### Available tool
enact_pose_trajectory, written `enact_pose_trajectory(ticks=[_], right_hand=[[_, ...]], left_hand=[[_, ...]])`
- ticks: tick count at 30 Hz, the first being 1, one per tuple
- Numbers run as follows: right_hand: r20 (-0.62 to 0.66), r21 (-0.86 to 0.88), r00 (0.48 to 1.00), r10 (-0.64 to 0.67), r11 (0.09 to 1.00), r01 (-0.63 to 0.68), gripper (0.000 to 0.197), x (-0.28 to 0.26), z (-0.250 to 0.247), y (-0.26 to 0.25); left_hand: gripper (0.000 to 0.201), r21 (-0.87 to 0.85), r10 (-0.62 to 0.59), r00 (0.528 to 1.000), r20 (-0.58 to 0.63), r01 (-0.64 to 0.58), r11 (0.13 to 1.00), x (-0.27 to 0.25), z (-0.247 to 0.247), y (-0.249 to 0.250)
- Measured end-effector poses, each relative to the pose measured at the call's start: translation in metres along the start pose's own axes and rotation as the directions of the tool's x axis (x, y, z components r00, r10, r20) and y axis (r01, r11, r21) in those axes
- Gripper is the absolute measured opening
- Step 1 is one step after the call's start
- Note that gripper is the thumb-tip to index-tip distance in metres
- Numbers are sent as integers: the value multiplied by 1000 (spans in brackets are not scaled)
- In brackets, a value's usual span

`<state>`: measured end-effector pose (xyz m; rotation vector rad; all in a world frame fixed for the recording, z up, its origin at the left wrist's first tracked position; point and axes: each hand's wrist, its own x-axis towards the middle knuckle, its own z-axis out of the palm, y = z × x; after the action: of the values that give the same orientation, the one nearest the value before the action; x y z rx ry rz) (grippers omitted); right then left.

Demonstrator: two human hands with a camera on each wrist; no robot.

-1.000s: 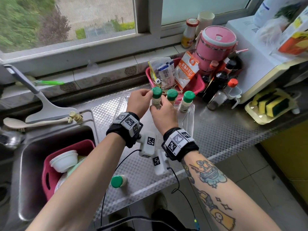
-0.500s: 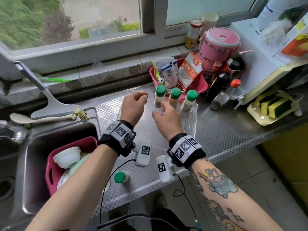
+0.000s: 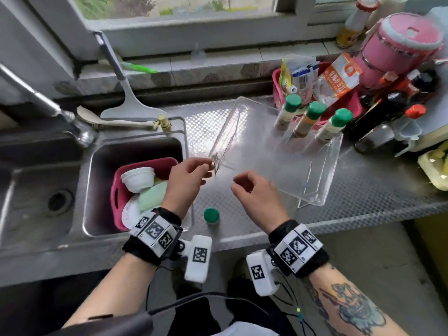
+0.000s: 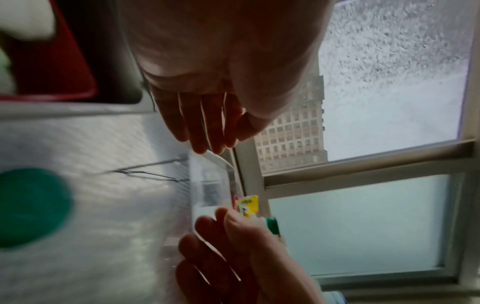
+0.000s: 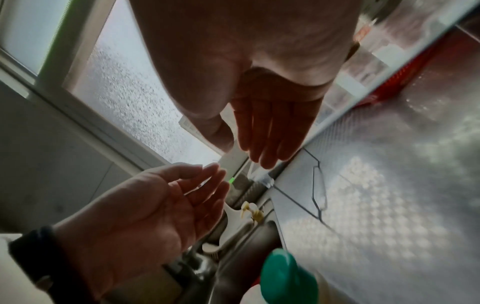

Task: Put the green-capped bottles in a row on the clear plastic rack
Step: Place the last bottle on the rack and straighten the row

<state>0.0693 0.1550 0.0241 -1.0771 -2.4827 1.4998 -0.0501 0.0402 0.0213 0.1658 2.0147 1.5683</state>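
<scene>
The clear plastic rack (image 3: pixel 322 180) lies on the steel counter. Three green-capped bottles (image 3: pixel 309 118) stand in a row at its far right end. A fourth green-capped bottle (image 3: pixel 211 215) stands on the counter near the front edge, between my wrists; its cap (image 4: pixel 28 207) (image 5: pixel 288 273) shows large in both wrist views. My left hand (image 3: pixel 206 169) (image 4: pixel 205 142) hovers at the rack's near left corner, fingers relaxed and empty. My right hand (image 3: pixel 238 184) (image 5: pixel 267 156) is just beside it, also empty. I cannot tell whether either hand touches the rack.
A sink (image 3: pixel 101 214) at the left holds a pink basin (image 3: pixel 116 190) with bowls. A faucet (image 3: pixel 60 115) and a spatula (image 3: pixel 126 93) are behind it. A pink basket (image 3: pixel 276 86) of packets, dark sauce bottles (image 3: pixel 388 112) and a pink container (image 3: pixel 400 44) crowd the back right.
Both hands let go of the bottles in the row and drew back towards me to the rack's near left corner. The view has tilted down and left.
</scene>
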Motion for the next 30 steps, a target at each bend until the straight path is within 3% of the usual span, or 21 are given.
enact_pose_trajectory(ticks=[5,15,20,25,30], right_hand=[[88,-74,995,47,996,-40,21,-10,39,18],[109,-54,988,110,993,-104,39,-21,73,49],[113,9,985,126,992,-128,42,-23,81,55],[106,46,987,118,991,-124,35,-24,86,57],[111,64,988,109,991,-117,30,-25,88,58]], left_hand=[[19,3,-103,993,-56,103,995,-15,-29,-52],[14,34,-248,968,-43,249,968,-39,-26,-104],[22,18,-265,964,-7,265,964,-46,-17,-111],[11,-25,-261,965,-14,261,965,-48,-12,-113],[13,-55,-253,968,-4,252,966,-50,-11,-112]])
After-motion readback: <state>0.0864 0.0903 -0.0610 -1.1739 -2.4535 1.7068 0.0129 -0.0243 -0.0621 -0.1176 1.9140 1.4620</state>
